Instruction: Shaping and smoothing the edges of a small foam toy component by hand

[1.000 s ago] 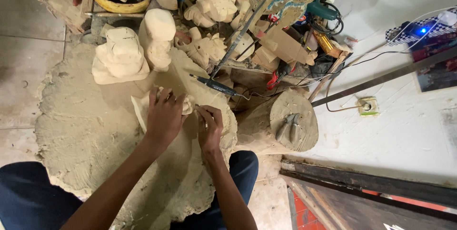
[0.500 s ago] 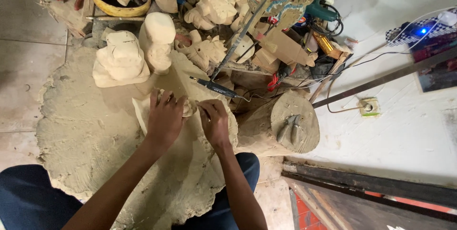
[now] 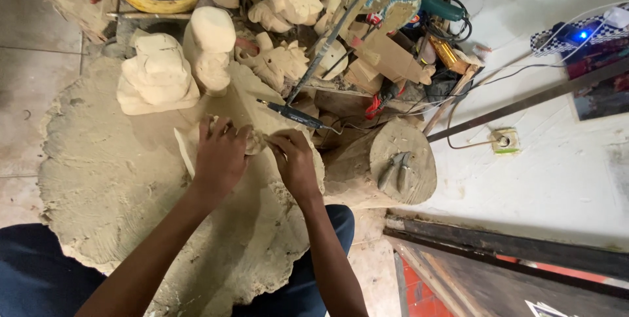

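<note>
Small pale wood carving (image 3: 252, 140), centre of the sawdust-caked stump worktop (image 3: 111, 179), with left hand (image 3: 219, 156) fingers wrapped over it and right hand (image 3: 295, 159) fingers pinching its end. Rough-cut figures (image 3: 160, 71) at 11 o'clock; white wall (image 3: 557, 173) with socket (image 3: 506, 140) at 3 o'clock.

A woodcarving workshop: unfinished wooden figures (image 3: 159, 71), sawdust-covered stump (image 3: 105, 179).
</note>
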